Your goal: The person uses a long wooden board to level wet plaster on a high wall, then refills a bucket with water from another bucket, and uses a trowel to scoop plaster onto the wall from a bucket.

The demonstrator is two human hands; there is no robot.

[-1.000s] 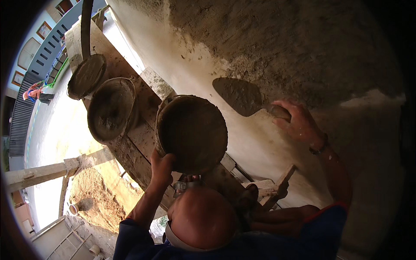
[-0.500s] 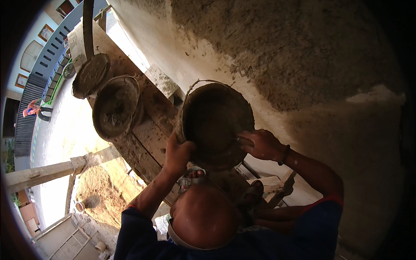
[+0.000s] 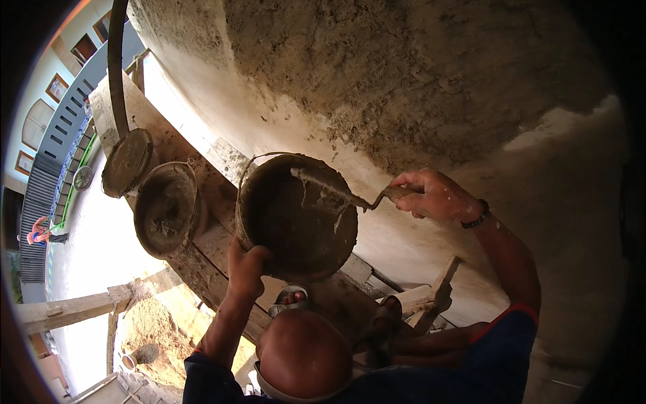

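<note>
While a wall [image 3: 269,121], partly covered in rough grey mortar [image 3: 390,74], rises along the right, muddy planks [image 3: 214,273] run beside it and leave little room to shift anything. A wooden beam [image 3: 74,308] crosses the lower left, well apart from the work.

The main bucket [image 3: 259,192] is in front of the person, its mouth facing up; whether it rests on the planks or hangs from the grip is hidden. It looks stiff-walled and probably heavy, with a caked rim that may be slippery. The near left edge, clamped by the left hand [image 3: 245,269], seems a sound hold; the thin wire handle [image 3: 253,161] offers another. A second bucket [image 3: 176,182] stands just to the left, with a round, caked pan [image 3: 128,161] beyond it, crowding that side.

Over the main bucket's mouth, the trowel [image 3: 328,188] shows nearly edge-on, strands hanging from its blade. It should be light and stiff; its grip, wrapped by the right hand [image 3: 431,195], is likely the best hold.
</note>
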